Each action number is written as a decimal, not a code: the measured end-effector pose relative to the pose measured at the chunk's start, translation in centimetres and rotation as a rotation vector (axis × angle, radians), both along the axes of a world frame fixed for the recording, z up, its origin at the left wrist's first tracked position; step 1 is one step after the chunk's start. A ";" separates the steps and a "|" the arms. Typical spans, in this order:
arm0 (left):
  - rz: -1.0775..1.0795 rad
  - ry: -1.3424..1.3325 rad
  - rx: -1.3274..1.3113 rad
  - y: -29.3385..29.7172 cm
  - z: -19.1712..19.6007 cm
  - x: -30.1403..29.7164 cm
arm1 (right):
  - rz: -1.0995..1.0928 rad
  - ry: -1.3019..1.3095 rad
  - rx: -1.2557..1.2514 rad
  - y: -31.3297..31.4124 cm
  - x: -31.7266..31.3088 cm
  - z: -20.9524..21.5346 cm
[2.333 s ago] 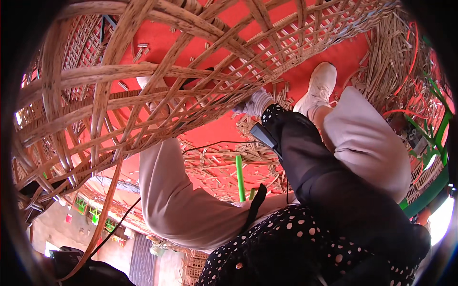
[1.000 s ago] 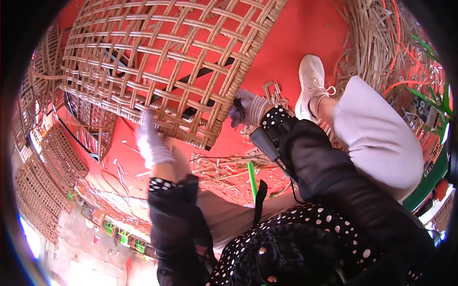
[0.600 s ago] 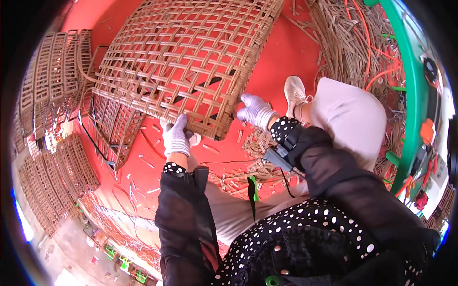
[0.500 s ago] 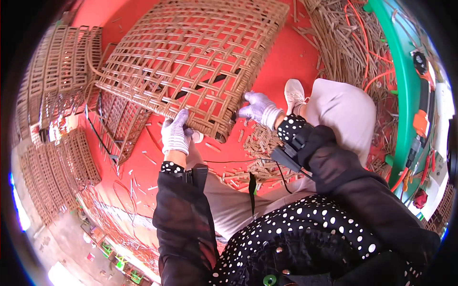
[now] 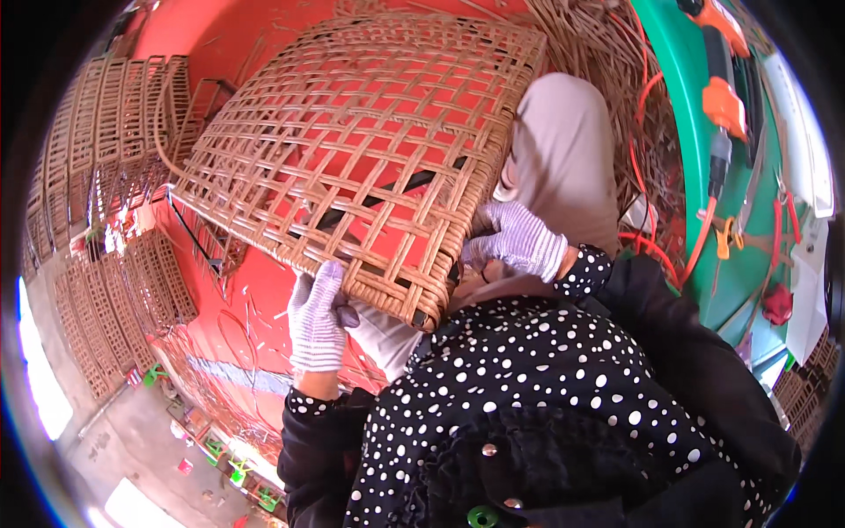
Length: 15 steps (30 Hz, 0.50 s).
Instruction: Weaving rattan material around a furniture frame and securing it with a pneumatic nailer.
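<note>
Fingers, left hand (image 5: 317, 326): thumb laid along the near edge of the woven panel (image 5: 374, 145), the other fingers folded round below it, so the rim looks pinched between them.
Fingers, right hand (image 5: 519, 238): bent against the panel's right edge, tips hidden behind the rim; whether they pinch it I cannot tell.
Near corner: between the two hands, pointing back at the body; the right fingers look slightly nearer to it than the left thumb.
Panel: straight ahead of both hands, spreading forward and to the left, tilted and gently bowed. One bound edge runs left past the left hand, the other forward along the right hand. Its sides look alike under the bending lens, so its long axis is unclear.
Lattice gaps: a dark bar (image 5: 356, 205) shows through.
Left end: a loose strand (image 5: 160, 132) arches beside it.
Right edge: just beside a pale trouser leg (image 5: 563, 150).
Right, beyond the leg: green table (image 5: 662, 44) bearing an orange-and-black power tool (image 5: 723, 110).
Left, farther out: more woven pieces (image 5: 106, 150) standing near the red floor (image 5: 198, 31).
</note>
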<state>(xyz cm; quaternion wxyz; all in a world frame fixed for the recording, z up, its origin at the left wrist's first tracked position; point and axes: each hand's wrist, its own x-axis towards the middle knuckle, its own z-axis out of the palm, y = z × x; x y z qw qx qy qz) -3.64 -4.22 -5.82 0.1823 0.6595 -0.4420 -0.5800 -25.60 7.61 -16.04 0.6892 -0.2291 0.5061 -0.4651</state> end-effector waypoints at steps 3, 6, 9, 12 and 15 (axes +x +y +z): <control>-0.515 -0.500 -0.049 -1.4 2.1 -1.1 | -0.030 -0.131 0.041 0.9 -0.3 -0.5; -0.847 -0.955 -0.550 -1.7 4.1 -5.2 | 0.051 -0.062 0.140 1.9 -1.1 -0.6; -0.939 -0.645 -0.833 -2.0 2.8 -8.5 | -0.051 0.157 0.121 2.7 -0.8 -0.4; -1.338 -0.326 -0.940 -1.9 0.9 -10.4 | -0.124 0.078 -0.013 3.5 -0.8 0.1; -1.434 -0.355 -0.852 -1.4 -1.6 -11.0 | -0.050 -0.037 -0.029 3.7 -0.4 -0.9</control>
